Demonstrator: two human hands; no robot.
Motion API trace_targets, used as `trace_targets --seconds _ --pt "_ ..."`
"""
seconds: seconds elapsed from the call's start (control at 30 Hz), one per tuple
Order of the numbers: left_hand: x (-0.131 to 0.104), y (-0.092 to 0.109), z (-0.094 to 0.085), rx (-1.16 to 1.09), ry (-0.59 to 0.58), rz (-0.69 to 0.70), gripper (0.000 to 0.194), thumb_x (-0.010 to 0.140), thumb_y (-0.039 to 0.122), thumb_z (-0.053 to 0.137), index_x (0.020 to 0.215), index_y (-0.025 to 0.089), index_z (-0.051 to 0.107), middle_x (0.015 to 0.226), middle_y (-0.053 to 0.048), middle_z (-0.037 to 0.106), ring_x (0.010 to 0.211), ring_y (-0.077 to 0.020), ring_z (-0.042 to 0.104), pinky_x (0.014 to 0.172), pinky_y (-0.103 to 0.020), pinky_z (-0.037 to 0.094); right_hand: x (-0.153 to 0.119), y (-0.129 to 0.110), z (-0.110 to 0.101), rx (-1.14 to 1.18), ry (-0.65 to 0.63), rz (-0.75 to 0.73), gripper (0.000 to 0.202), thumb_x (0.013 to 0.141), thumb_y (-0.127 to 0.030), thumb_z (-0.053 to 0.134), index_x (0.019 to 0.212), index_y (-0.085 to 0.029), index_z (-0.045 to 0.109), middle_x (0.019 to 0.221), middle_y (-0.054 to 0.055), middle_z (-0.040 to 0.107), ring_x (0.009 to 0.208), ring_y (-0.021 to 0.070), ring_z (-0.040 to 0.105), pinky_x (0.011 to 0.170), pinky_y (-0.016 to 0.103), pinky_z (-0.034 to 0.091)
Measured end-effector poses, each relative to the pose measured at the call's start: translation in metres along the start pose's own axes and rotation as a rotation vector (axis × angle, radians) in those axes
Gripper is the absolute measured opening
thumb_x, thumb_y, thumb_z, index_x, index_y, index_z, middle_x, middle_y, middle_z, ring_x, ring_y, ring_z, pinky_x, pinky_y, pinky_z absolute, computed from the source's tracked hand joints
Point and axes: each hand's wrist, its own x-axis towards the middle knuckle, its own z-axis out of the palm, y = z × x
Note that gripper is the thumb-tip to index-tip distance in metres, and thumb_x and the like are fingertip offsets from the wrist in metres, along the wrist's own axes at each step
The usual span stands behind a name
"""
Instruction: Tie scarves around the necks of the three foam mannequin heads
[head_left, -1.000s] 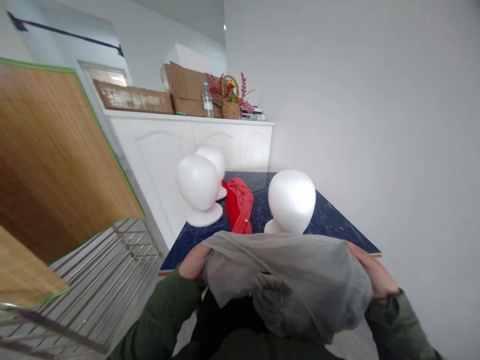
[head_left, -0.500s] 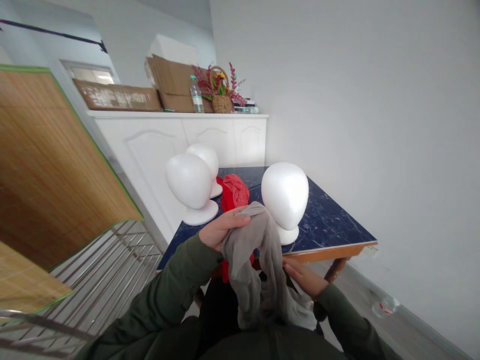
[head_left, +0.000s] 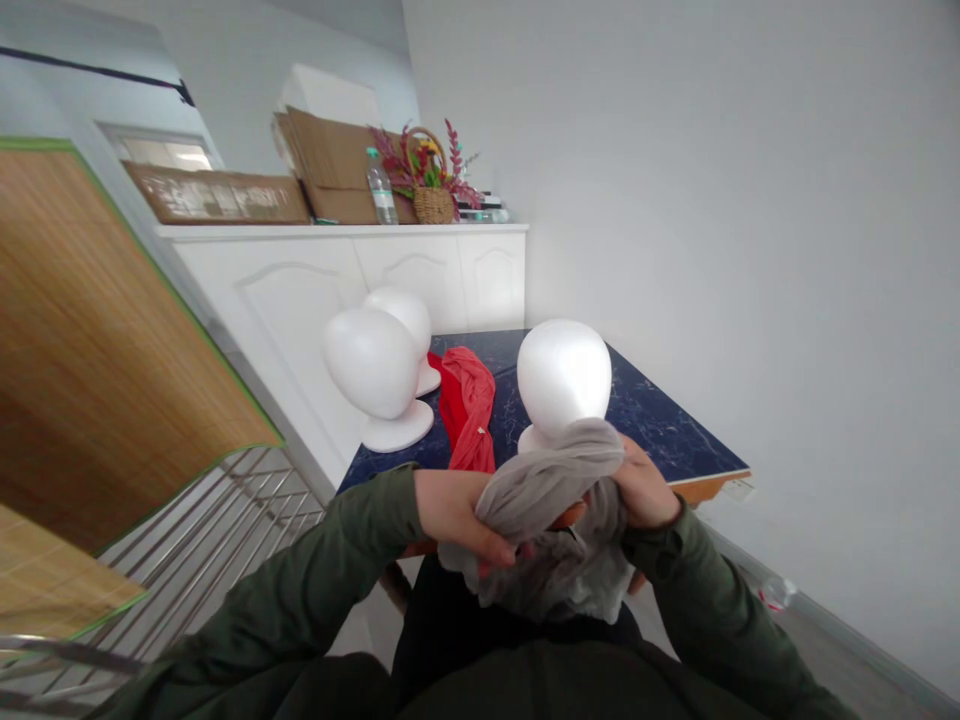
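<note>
A sheer grey scarf (head_left: 551,475) hangs in loose folds over my lap, at the table's front edge. My left hand (head_left: 459,515) is closed round its left side, thumb on top. On the other side my right hand (head_left: 646,485) grips the cloth, its fingers partly hidden behind the folds. Just beyond the scarf stands a white mannequin head (head_left: 564,372), its base partly covered by the cloth. Red cloth (head_left: 471,405) lies bunched on the table to the left of that head.
Two more white heads, a nearer one (head_left: 373,362) and one behind it (head_left: 405,315), stand at the left of the blue marbled table (head_left: 660,420). A metal rack (head_left: 225,520) is on my left. Boxes, a bottle (head_left: 381,188) and a flower basket (head_left: 433,204) top the white cabinet (head_left: 300,285).
My right hand has risen from below the table edge to grip the scarf's upper right. My left hand has lowered, and the scarf now stretches sideways between both hands.
</note>
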Motion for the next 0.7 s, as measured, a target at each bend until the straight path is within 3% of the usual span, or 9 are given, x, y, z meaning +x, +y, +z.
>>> trace_targets --seconds 0.07,0.2,0.3,0.37,0.43,0.5,0.6,0.7 --pt "-0.008 0.003 0.004 -0.091 0.031 0.068 0.023 0.070 0.036 0.058 0.074 0.013 0.059 0.057 -0.001 0.053 0.044 -0.0083 0.043 0.040 -0.020 0.035 -0.004 0.009 0.005 -0.049 -0.151 0.031 0.038 0.067 -0.035 0.062 0.101 -0.019 0.058 0.097 0.005 0.061 0.095 0.0199 0.053 0.088 0.035 0.039" --pt "-0.011 0.028 0.004 -0.302 0.318 0.359 0.023 0.068 0.035 0.058 0.063 0.013 0.054 0.042 0.004 0.034 0.037 -0.0055 0.029 0.037 -0.019 0.026 -0.017 0.047 0.036 -0.079 -0.526 0.099 0.066 0.054 -0.038 0.071 0.112 -0.016 0.049 0.104 0.007 0.057 0.099 0.0212 0.050 0.086 0.034 0.039" --pt "-0.007 0.049 0.000 -0.505 0.440 0.507 0.016 0.065 0.029 0.059 0.066 0.015 0.051 0.041 0.007 0.026 0.037 -0.0058 0.029 0.039 -0.019 0.030 -0.027 0.072 0.060 -0.171 -0.794 0.146 0.055 0.051 -0.038 0.072 0.101 -0.016 0.058 0.091 0.004 0.060 0.093 0.0186 0.053 0.087 0.030 0.038" --pt "-0.011 0.058 -0.004 -0.620 0.505 0.580 0.011 0.068 0.025 0.055 0.071 0.016 0.049 0.042 0.008 0.022 0.036 -0.0062 0.032 0.040 -0.019 0.034 -0.031 0.083 0.063 -0.230 -0.903 0.205 0.041 0.054 -0.036 0.070 0.089 -0.017 0.062 0.081 0.001 0.061 0.086 0.0156 0.055 0.086 0.027 0.038" --pt "-0.024 0.063 -0.010 -0.719 0.583 0.685 0.009 0.072 0.023 0.050 0.076 0.015 0.048 0.042 0.008 0.022 0.037 -0.0067 0.037 0.043 -0.019 0.040 -0.034 0.088 0.050 -0.200 -0.937 0.349 0.031 0.056 -0.035 0.068 0.079 -0.016 0.063 0.074 0.000 0.061 0.076 0.0134 0.057 0.078 0.025 0.043" --pt "-0.046 0.065 -0.019 -0.762 0.685 0.849 0.010 0.076 0.023 0.045 0.080 0.015 0.047 0.043 0.008 0.031 0.040 -0.0060 0.042 0.049 -0.020 0.045 -0.036 0.089 0.024 -0.130 -0.924 0.539 0.028 0.056 -0.037 0.068 0.069 -0.014 0.061 0.064 0.000 0.060 0.062 0.0119 0.056 0.064 0.024 0.045" --pt "-0.082 0.062 -0.033 -0.681 0.898 1.166 0.011 0.080 0.018 0.037 0.080 0.012 0.046 0.061 0.005 0.053 0.045 0.0003 0.046 0.059 -0.013 0.046 -0.044 0.082 -0.028 -0.089 -0.814 0.688 0.034 0.048 -0.041 0.070 0.065 -0.013 0.060 0.055 0.000 0.057 0.049 0.0109 0.052 0.051 0.021 0.043" --pt "-0.107 0.055 -0.043 -0.540 1.164 1.362 0.013 0.081 0.013 0.035 0.073 0.012 0.046 0.068 0.005 0.057 0.053 0.0027 0.049 0.064 -0.006 0.043 -0.057 0.068 -0.075 -0.178 -0.638 0.772 0.049 0.033 -0.051 0.071 0.065 -0.014 0.061 0.057 0.004 0.058 0.047 0.0121 0.051 0.047 0.022 0.040"
